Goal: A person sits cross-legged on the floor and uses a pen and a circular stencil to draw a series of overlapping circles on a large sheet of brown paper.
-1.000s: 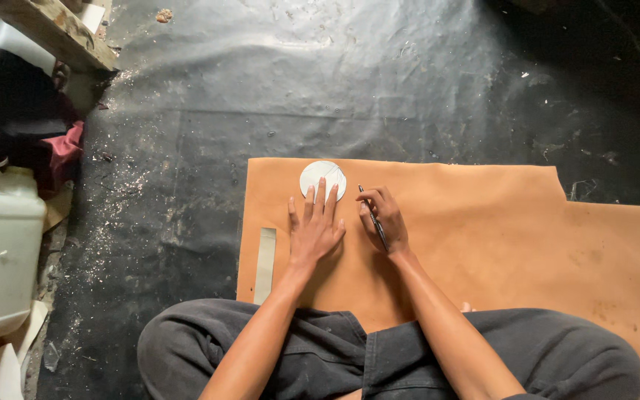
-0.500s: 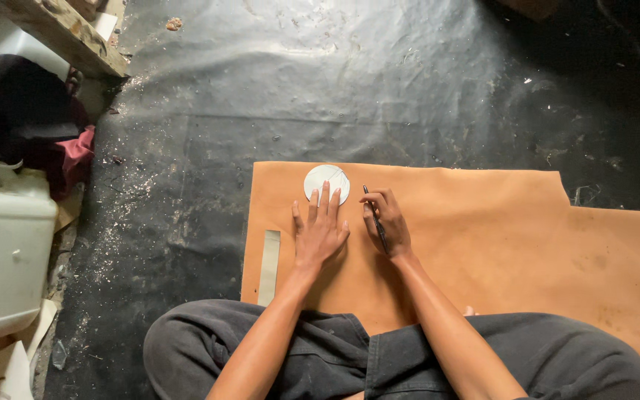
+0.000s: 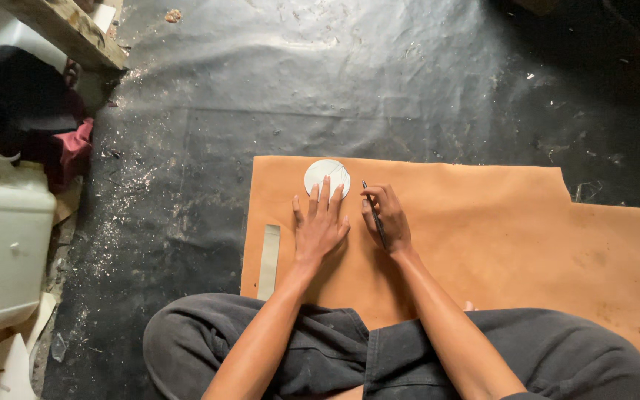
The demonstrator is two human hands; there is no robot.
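Head view, looking straight down. We see a person seated cross-legged on a dark floor (image 3: 379, 81), dark trousers (image 3: 320, 348) filling the lower edge. Across the knees lies a tan sheet (image 3: 483, 222) of leather-like material, spread flat on the floor and running off the right edge.

The left hand (image 3: 320, 226) lies flat on the sheet, fingers spread and extended — gripping nothing — with its fingertips resting on the lower edge of a white round template (image 3: 327, 176) that sits near the sheet's upper left corner. The right hand (image 3: 387, 216), just beside the left, is closed around a thin dark pen (image 3: 374, 211); the tip points up toward the disc's right rim, though we cannot tell whether it touches the sheet.

A pale narrow strip (image 3: 269, 261) lies on the sheet's left margin, near the left wrist. At far left — a white plastic container (image 3: 1, 252), a red cloth (image 3: 74, 152), and a wooden beam (image 3: 68, 30).
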